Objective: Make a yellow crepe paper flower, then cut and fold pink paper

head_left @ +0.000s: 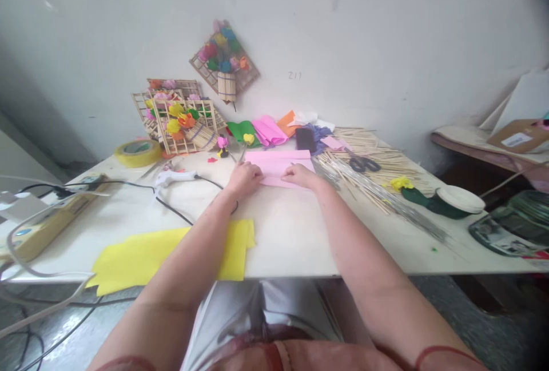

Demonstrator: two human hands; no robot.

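A light pink sheet of paper [274, 166] lies on the white table in front of me, its far edge folded or rolled into a band. My left hand [246, 178] rests at its left side with fingers curled onto the near edge. At the right, my right hand [299, 175] pinches the same near edge between thumb and fingers. Part of the sheet is hidden beneath both hands. Just beyond my left hand stands a small yellow paper flower [249, 139]. A yellow paper sheet [141, 256] lies under my left forearm.
Left are a glue gun [175, 177], clear tape roll [138, 152] and power strip [55, 211] with trailing cords. Flower-decorated stick frames [184, 122] lean on the wall. Scissors [364, 164], thin sticks [343, 174], wires [412, 216], green tape [450, 205] and a glass jar [514, 219] lie right.
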